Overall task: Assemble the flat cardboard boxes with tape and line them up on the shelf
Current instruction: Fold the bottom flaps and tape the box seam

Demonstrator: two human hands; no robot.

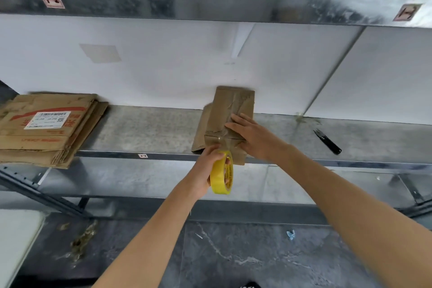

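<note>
- Cardboard box stands on the metal shelf, with the right hand pressing flat on it.
- Left hand grips one yellow tape roll at the box's near edge.
- One stack of flat boxes lies far left (number unclear); one black cutter lies to the right.

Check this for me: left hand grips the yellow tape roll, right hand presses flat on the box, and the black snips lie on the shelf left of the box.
One slip: the head view shows the black snips on the shelf right of the box, not left. The left hand does grip the yellow tape roll, the right hand presses flat on the box.
</note>
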